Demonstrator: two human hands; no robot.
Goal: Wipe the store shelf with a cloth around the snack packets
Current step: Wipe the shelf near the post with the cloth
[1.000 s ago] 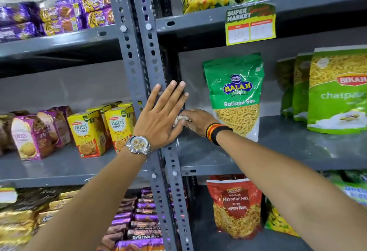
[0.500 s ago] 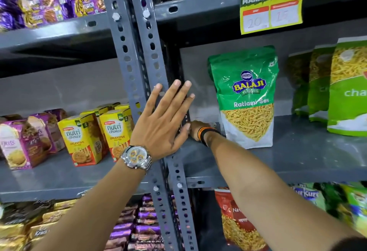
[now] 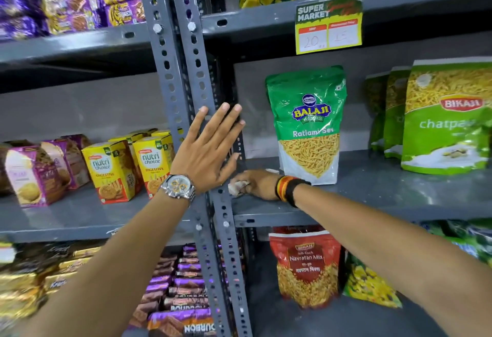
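Progress looks early from my feed: right hand (image 3: 255, 183) clenches crumpled white cloth (image 3: 237, 187) on grey metal shelf (image 3: 386, 192) at its left corner beside green Balaji snack pouch (image 3: 307, 126), left hand (image 3: 210, 150) flat and open on slotted grey upright (image 3: 186, 70), stretch toward green Bikaji packets (image 3: 447, 115) unwiped, I judge.

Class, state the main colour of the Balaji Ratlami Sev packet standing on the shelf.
Mostly green, with a clear lower window showing yellow sev: Balaji Ratlami Sev packet, head view.

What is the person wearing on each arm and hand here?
Both forearms are bare, with no sleeves in view and no gloves. The left hand has a silver metal watch with a pale dial and yellow subdials. The right hand has stacked wristbands: orange, red, yellow and black.
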